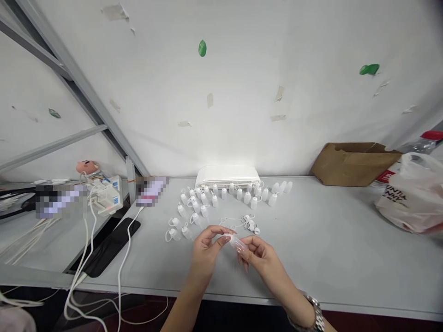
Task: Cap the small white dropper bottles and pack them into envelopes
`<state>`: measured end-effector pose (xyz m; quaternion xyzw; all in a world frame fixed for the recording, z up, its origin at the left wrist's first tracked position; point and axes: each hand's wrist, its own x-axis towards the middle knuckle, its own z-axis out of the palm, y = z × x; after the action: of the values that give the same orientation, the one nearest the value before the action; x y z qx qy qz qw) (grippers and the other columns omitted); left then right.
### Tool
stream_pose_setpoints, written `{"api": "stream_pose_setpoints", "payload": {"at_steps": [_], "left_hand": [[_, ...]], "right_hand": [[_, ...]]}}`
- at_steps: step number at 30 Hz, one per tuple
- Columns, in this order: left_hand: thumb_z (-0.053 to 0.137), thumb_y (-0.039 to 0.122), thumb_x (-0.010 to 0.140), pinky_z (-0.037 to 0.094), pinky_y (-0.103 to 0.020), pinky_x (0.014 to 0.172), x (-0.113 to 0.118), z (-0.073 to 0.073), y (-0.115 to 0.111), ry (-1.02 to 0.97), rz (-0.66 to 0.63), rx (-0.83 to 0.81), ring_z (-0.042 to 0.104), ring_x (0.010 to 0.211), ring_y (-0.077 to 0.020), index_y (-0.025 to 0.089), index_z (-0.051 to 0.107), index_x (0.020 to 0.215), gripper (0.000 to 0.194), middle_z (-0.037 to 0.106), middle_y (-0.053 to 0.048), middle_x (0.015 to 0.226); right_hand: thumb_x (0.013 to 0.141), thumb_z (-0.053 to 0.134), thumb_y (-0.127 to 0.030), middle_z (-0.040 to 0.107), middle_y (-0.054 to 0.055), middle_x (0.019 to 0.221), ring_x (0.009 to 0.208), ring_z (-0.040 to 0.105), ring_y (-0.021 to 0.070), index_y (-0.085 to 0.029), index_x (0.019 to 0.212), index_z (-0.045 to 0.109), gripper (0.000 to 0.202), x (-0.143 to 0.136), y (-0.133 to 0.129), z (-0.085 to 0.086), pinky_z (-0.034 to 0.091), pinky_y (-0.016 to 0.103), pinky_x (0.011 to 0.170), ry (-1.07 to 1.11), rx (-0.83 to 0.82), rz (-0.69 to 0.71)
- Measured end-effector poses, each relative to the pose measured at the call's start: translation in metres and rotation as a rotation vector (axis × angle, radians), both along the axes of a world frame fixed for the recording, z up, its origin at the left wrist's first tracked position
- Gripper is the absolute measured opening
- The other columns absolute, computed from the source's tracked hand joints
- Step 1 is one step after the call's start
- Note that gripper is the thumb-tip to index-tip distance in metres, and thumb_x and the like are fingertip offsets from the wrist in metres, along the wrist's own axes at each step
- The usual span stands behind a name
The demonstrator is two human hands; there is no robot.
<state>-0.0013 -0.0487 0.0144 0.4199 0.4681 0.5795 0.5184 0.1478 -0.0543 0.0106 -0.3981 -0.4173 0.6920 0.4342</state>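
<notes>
A small translucent bottle [238, 244] is held tilted between my two hands above the grey table [325, 244]. My left hand [208, 243] pinches its white top with thumb and fingers. Closed around the bottle's lower body is my right hand [256, 252]. Just beyond them lies a small cluster of loose white caps with loops [249, 223]. Several small white-capped bottles [214, 201] stand or lie farther back and to the left, many with loops. A few bottles without visible caps [284, 186] are at the back right of the group.
White stacked sheets [228, 176] lie against the wall. At right are a brown paper bag [356, 163] and a white plastic bag [411, 198]. A black power bank or phone [112, 246], white cables [125, 253] and a blurred-out device [151, 190] occupy the left.
</notes>
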Motion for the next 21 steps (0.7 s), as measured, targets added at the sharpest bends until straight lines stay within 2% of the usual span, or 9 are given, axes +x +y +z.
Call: {"api": "stream_pose_setpoints", "payload": {"at_steps": [3, 5, 7, 9, 11, 13, 17, 21], "left_hand": [[0.071, 0.020, 0.068, 0.048, -0.028, 0.075, -0.001, -0.001, 0.001, 0.002, -0.060, 0.029, 0.064, 0.078, -0.0174, 0.020, 0.069, 0.069, 0.002, 0.069, -0.001, 0.073], [0.072, 0.020, 0.066, 0.049, -0.028, 0.076, -0.002, -0.003, 0.002, 0.009, -0.085, 0.033, 0.065, 0.078, -0.0178, 0.020, 0.070, 0.068, 0.003, 0.069, -0.001, 0.073], [0.074, 0.021, 0.065, 0.048, -0.031, 0.081, -0.003, -0.003, 0.003, 0.007, -0.065, 0.004, 0.065, 0.084, -0.0197, 0.020, 0.072, 0.073, 0.008, 0.072, -0.002, 0.077], [0.073, 0.025, 0.068, 0.045, -0.034, 0.091, -0.005, 0.000, 0.003, -0.030, -0.025, -0.027, 0.063, 0.097, -0.0226, 0.021, 0.072, 0.085, 0.017, 0.073, -0.005, 0.092], [0.065, 0.032, 0.076, 0.041, -0.039, 0.098, -0.008, 0.004, 0.003, -0.122, -0.032, -0.048, 0.056, 0.112, -0.0256, 0.020, 0.070, 0.098, 0.025, 0.068, -0.008, 0.112], [0.057, 0.038, 0.082, 0.039, -0.044, 0.101, -0.010, 0.008, 0.001, -0.237, -0.096, -0.077, 0.051, 0.119, -0.0285, 0.018, 0.067, 0.106, 0.032, 0.061, -0.011, 0.124], [0.060, 0.035, 0.081, 0.039, -0.045, 0.101, -0.010, 0.012, -0.003, -0.357, -0.181, -0.139, 0.055, 0.115, -0.0290, 0.015, 0.066, 0.108, 0.034, 0.064, -0.013, 0.120], [0.073, 0.024, 0.069, 0.043, -0.038, 0.099, -0.006, 0.010, -0.005, -0.269, -0.084, -0.147, 0.062, 0.106, -0.0251, 0.018, 0.069, 0.100, 0.032, 0.072, -0.009, 0.105]], "right_hand": [[0.073, 0.069, -0.043, 0.048, -0.005, 0.049, 0.037, 0.029, 0.0029, -0.015, 0.062, 0.055, 0.033, 0.003, 0.001, 0.001, 0.024, 0.022, 0.044, 0.223, -0.149, 0.212], [0.073, 0.070, -0.040, 0.045, -0.006, 0.047, 0.035, 0.024, 0.0013, -0.013, 0.064, 0.057, 0.031, 0.004, 0.001, 0.001, 0.019, 0.022, 0.042, 0.318, -0.222, 0.290], [0.074, 0.069, -0.040, 0.045, -0.006, 0.046, 0.034, 0.024, 0.0015, -0.011, 0.070, 0.061, 0.030, 0.005, 0.002, 0.002, 0.019, 0.022, 0.042, 0.330, -0.223, 0.275], [0.077, 0.066, -0.043, 0.044, -0.006, 0.047, 0.036, 0.027, 0.0025, -0.011, 0.074, 0.064, 0.032, 0.007, 0.002, 0.004, 0.020, 0.022, 0.043, 0.313, -0.178, 0.211], [0.079, 0.063, -0.045, 0.045, -0.005, 0.048, 0.037, 0.029, 0.0034, -0.011, 0.075, 0.064, 0.034, 0.010, 0.003, 0.008, 0.021, 0.023, 0.043, 0.301, -0.134, 0.167], [0.079, 0.063, -0.046, 0.045, -0.005, 0.048, 0.038, 0.030, 0.0039, -0.012, 0.074, 0.064, 0.035, 0.012, 0.003, 0.013, 0.022, 0.023, 0.044, 0.292, -0.106, 0.145], [0.080, 0.060, -0.047, 0.045, -0.004, 0.047, 0.039, 0.030, 0.0046, -0.013, 0.073, 0.062, 0.036, 0.016, 0.003, 0.018, 0.023, 0.023, 0.044, 0.269, -0.091, 0.110], [0.083, 0.056, -0.049, 0.044, -0.005, 0.047, 0.041, 0.031, 0.0056, -0.013, 0.075, 0.063, 0.037, 0.017, 0.001, 0.018, 0.024, 0.023, 0.045, 0.211, -0.074, 0.093]]}}
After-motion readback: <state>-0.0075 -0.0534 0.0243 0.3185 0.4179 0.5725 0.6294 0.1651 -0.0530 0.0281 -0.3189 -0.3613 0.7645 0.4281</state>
